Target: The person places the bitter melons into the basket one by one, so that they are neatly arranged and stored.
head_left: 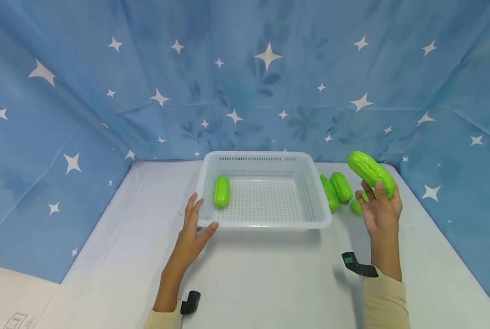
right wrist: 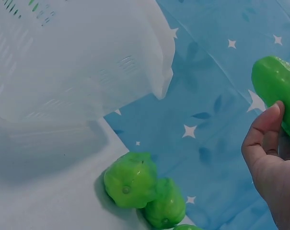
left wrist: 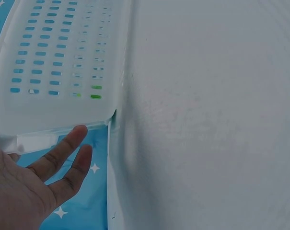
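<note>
My right hand (head_left: 382,212) holds a bright green, ridged bitter melon (head_left: 371,172) up above the right side of the table, thumb against its side. In the right wrist view that bitter melon (right wrist: 279,91) is cut off by the frame edge. My left hand (head_left: 191,235) touches the front left corner of a white perforated basket (head_left: 265,224), its fingers spread along the left side and its thumb at the front rim. Another bitter melon (head_left: 222,192) lies inside the basket at the left. The left wrist view shows two fingers (left wrist: 70,177) extended below the basket's end.
Right of the basket, several more bitter melons lie on the white tabletop, among them one near the wall (head_left: 341,187) and one beside the basket (head_left: 330,194). A blue star-patterned cloth (head_left: 245,82) hangs behind and at both sides. Both wrists wear black cameras.
</note>
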### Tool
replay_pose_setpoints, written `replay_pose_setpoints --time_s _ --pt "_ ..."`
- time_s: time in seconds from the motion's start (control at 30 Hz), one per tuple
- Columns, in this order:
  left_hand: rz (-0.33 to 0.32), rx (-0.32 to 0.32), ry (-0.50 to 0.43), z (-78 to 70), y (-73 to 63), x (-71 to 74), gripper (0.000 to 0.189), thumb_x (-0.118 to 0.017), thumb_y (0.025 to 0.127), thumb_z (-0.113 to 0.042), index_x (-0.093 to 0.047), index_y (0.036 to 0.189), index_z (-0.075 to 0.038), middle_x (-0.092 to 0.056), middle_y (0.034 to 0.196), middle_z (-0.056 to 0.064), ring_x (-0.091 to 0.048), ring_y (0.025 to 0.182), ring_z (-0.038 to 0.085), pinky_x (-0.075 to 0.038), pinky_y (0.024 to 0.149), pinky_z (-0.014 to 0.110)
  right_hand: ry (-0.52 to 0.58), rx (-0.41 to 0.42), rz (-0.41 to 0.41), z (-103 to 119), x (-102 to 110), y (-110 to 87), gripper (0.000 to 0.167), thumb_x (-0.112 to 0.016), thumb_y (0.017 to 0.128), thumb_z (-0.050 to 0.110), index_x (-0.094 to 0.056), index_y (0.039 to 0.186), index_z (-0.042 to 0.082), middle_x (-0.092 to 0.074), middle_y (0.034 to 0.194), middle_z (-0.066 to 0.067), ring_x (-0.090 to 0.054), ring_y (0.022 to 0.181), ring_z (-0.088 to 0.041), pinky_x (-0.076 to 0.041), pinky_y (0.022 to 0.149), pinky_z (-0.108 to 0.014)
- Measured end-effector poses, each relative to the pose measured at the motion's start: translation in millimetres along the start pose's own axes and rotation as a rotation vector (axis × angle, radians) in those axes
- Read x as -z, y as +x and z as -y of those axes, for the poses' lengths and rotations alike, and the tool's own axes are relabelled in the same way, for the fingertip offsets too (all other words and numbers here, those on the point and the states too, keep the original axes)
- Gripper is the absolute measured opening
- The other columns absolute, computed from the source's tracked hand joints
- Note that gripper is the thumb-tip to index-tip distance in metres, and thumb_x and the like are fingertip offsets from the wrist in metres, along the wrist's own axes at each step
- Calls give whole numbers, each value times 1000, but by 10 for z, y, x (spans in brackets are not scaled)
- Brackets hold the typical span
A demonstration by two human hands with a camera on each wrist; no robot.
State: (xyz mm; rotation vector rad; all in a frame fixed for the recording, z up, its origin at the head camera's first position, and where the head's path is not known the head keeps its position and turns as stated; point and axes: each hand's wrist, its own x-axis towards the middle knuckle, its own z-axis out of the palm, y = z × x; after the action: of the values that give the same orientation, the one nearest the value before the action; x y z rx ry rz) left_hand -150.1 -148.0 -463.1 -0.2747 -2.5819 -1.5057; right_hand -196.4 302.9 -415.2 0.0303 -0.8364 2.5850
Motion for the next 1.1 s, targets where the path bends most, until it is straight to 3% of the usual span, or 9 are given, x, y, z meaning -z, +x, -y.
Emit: replay_pose_setpoints --time_s 0.2,0.4,0.53,0.87,1.0,1.1 --pt "-6 2 6 5 -10 -1 77 -61 94 -47 -19 156 -25 4 163 -18 -31 146 30 -50 100 51 29 15 25 -13 20 -2 35 -63 93 5 -53 127 3 -60 114 -13 -60 89 -28 -52 64 -34" --pt "-12 -4 2 10 -6 -6 77 -61 94 -46 -19 156 -25 3 163 -18 -31 145 30 -49 100 52 39 -22 68 -11 30 -5 33 -61 97 25 -53 123 5 -54 109 -8 -52 87 -23 -44 67 -33" --pt "-11 -3 7 14 -12 -9 77 -60 94 -47 -19 156 -25 3 163 -17 -32 145 31 -49 100 52 47 -46 70 -4 41 -22 38 -59 98 33 -50 126 9 -49 113 -7 -51 92 -21 -42 70 -34" --pt "-7 4 4 5 -9 -1 77 -60 94 -47 -19 156 -27 4 163 -19 -30 146 30 -49 101 52 100 -1 90 -17 80 -4 50 -53 99 41 -39 138 12 -45 131 -13 -58 115 -27 -54 91 -44" --pt "-7 9 2 5 -6 -1 76 -60 94 -47 -19 156 -27 4 162 -20 -31 146 30 -49 101 52 199 -66 134 15 55 2 50 -44 100 49 -39 133 12 -52 117 -18 -60 108 -33 -54 90 -49" --pt "-7 9 0 10 -6 -3 76 -60 94 -47 -19 156 -27 4 162 -21 -32 145 30 -49 101 52 242 -141 134 44 32 -8 56 -38 99 57 -43 128 9 -56 101 -19 -62 93 -35 -56 82 -48"
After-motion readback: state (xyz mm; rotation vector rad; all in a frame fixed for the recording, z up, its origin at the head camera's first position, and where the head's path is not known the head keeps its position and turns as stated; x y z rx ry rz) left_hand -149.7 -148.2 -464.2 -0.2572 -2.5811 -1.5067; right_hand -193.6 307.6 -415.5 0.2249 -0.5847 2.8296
